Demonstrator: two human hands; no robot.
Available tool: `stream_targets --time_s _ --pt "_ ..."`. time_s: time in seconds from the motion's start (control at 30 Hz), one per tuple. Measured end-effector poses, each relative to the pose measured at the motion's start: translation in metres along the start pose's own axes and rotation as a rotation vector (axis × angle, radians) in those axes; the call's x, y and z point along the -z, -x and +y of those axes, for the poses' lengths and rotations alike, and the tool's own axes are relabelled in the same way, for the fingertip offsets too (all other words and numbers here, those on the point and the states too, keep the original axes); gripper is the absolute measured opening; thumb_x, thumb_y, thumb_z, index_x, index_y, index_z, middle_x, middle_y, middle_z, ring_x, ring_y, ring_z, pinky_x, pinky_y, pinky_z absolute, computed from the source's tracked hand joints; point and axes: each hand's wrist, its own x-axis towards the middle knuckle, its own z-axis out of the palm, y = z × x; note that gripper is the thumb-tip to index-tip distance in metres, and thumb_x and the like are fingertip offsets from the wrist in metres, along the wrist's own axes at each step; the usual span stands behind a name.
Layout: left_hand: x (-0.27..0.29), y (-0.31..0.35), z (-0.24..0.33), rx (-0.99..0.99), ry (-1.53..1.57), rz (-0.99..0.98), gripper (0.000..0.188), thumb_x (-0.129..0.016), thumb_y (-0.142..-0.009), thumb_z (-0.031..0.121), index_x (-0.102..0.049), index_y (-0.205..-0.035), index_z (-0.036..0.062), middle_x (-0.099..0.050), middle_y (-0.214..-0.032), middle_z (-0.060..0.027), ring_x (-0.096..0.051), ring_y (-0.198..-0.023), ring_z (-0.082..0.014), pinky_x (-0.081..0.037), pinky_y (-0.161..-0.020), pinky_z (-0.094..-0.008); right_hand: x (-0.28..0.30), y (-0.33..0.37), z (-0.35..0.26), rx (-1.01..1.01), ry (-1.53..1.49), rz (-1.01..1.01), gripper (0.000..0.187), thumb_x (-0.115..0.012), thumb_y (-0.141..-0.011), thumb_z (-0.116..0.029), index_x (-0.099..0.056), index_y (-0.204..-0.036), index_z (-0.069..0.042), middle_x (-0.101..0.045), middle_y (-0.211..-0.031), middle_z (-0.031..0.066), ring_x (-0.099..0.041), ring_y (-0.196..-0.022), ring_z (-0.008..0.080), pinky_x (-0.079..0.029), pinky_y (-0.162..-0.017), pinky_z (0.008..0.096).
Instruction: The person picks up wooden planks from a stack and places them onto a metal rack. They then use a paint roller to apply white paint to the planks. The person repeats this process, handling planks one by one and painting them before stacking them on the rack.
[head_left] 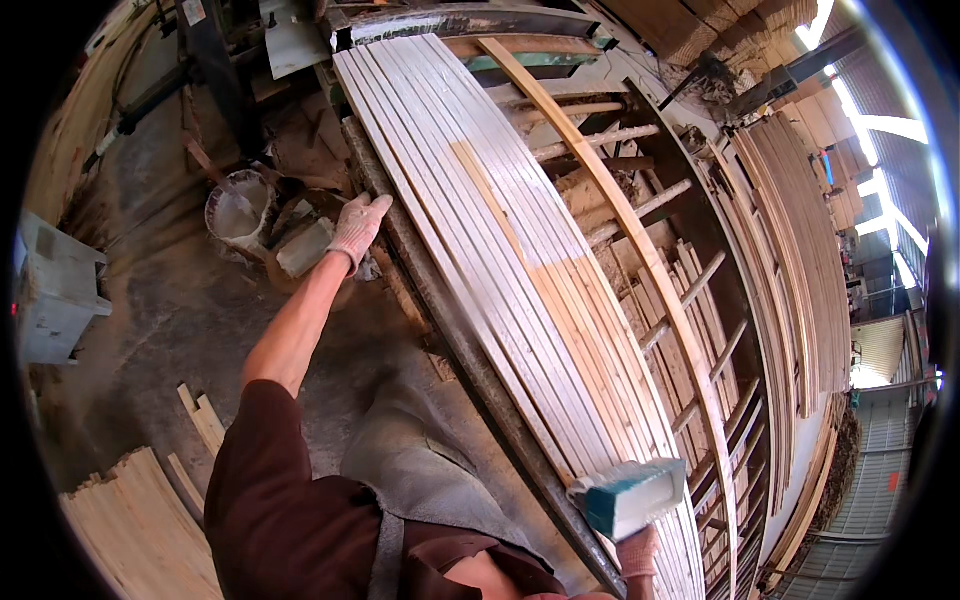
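Observation:
My right hand (638, 556), in a pale pinkish glove, is closed at the near side of a boxy blue-and-white container (632, 497), tilted over the near end of the wooden strips. Its fingers are partly hidden by it. The long strips (450, 215) lie side by side on a rack; many have a wet-looking whitish coat, while a middle patch (565, 290) is bare yellow wood. Out to the left, my gloved left hand (360, 228) is beside the rack's dark metal edge (425, 250), fingers extended and holding nothing visible. Whether it touches the edge I cannot tell.
A single wooden strip (625, 200) lies across the rack's rollers (665, 200) to the right. On the floor at left stand a whitish-smeared bucket (240, 210) and a grey plastic stool (62, 290). Boards are stacked at lower left (145, 520) and far right (795, 250).

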Motion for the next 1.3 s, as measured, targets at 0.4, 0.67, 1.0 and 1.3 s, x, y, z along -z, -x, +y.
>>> stream_targets --time_s 0.4,0.67,1.0,1.3 --pt "0.007 -0.006 -0.039 -0.003 -0.067 0.194 0.058 -0.062 -0.097 0.042 -0.059 -0.131 -0.0049 -0.064 -0.132 -0.0268 -0.059 -0.125 -0.0365 -0.044 -0.103 -0.0414 -0.021 -0.29 -0.513 0.618 0.525 0.051 0.03 -0.057 -0.096 -0.025 -0.073 -0.11 -0.003 -0.073 -0.112 0.0213 -0.07 -0.111 0.0326 -0.056 -0.095 0.0472" --pt "0.003 0.06 -0.057 0.138 0.334 0.0 0.053 -0.059 -0.1 0.034 -0.056 -0.138 -0.0033 -0.066 -0.124 -0.0129 -0.062 -0.116 -0.0226 -0.049 -0.101 -0.0365 -0.047 -0.496 -0.702 0.925 0.194 0.254 0.053 -0.058 -0.097 -0.049 -0.071 -0.119 -0.003 -0.069 -0.113 0.0298 -0.065 -0.116 0.0433 -0.052 -0.096 0.0482" --pt "-0.08 0.261 -0.22 0.57 0.347 -0.181 0.051 -0.065 -0.098 0.038 -0.062 -0.134 0.0018 -0.07 -0.113 -0.0096 -0.069 -0.095 -0.02 -0.055 -0.088 -0.033 -0.001 -0.461 -0.581 1.05 0.357 0.163 0.05 -0.056 -0.096 -0.04 -0.066 -0.121 0.002 -0.069 -0.114 0.0305 -0.066 -0.112 0.0407 -0.052 -0.096 0.0449" --pt "-0.194 0.412 -0.119 0.493 0.421 -0.293 0.056 -0.057 -0.101 0.043 -0.059 -0.141 0.0037 -0.07 -0.12 -0.0137 -0.07 -0.104 -0.0243 -0.054 -0.093 -0.0355 0.095 -0.273 -0.243 0.808 0.435 0.042 0.039 -0.06 -0.097 -0.032 -0.067 -0.124 -0.004 -0.071 -0.112 0.0241 -0.068 -0.109 0.0381 -0.054 -0.095 0.0463"
